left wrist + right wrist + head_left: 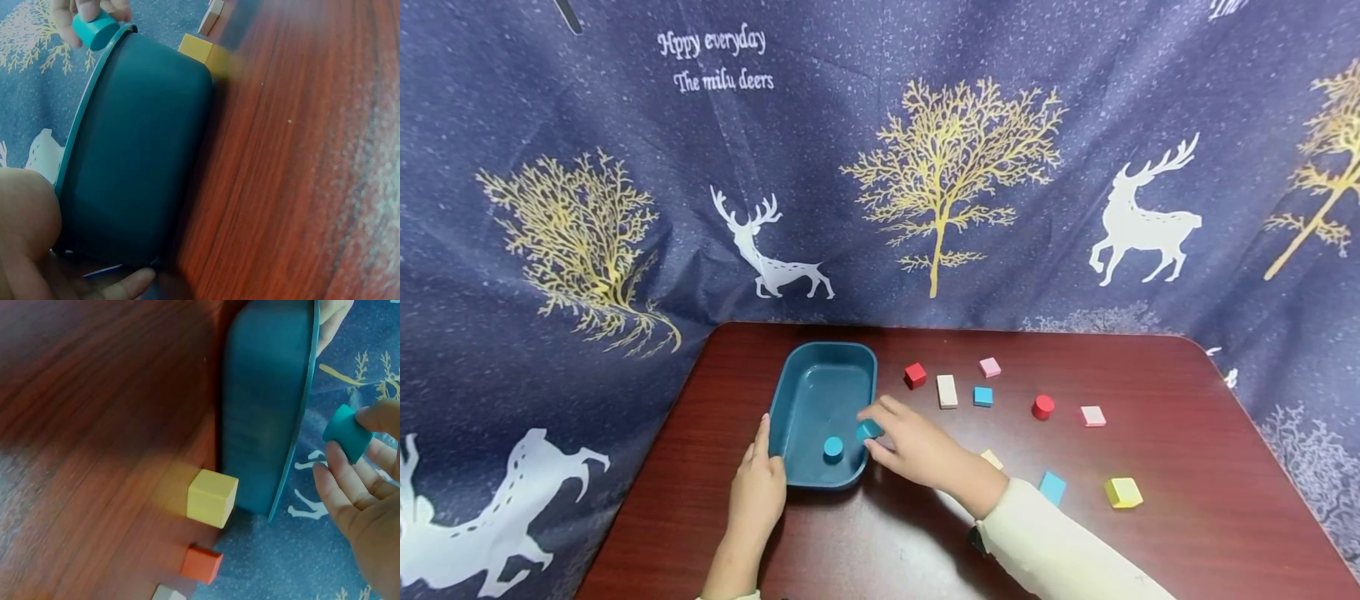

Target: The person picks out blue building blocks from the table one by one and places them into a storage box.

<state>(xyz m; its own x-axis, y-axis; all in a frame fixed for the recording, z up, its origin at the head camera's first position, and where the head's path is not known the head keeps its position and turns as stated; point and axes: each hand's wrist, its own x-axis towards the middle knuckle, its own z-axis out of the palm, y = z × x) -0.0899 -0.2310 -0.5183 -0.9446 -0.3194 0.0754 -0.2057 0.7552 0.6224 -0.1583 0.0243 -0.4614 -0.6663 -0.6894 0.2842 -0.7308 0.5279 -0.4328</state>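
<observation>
A teal plastic tray [822, 396] stands on the table, with a blue cylinder block [833, 450] upright inside near its front end. My left hand [757, 482] holds the tray's near-left corner, fingers along the outer left wall and thumb at the rim. Between thumb and fingertips my right hand [917, 446] pinches a teal cylinder block [347, 433], tilted and raised above the tray's right rim. In the left wrist view, that block [95, 29] shows just over the rim. A yellow cube [212, 497] sits close outside the tray wall.
Right of the tray lie a red cube [915, 375], a white block [947, 392], pink blocks [990, 367], a blue block [982, 396] and a red cylinder [1042, 407]. Nearer are a blue rectangular block [1052, 488] and a yellow block [1123, 492]. A patterned cloth [880, 167] hangs behind.
</observation>
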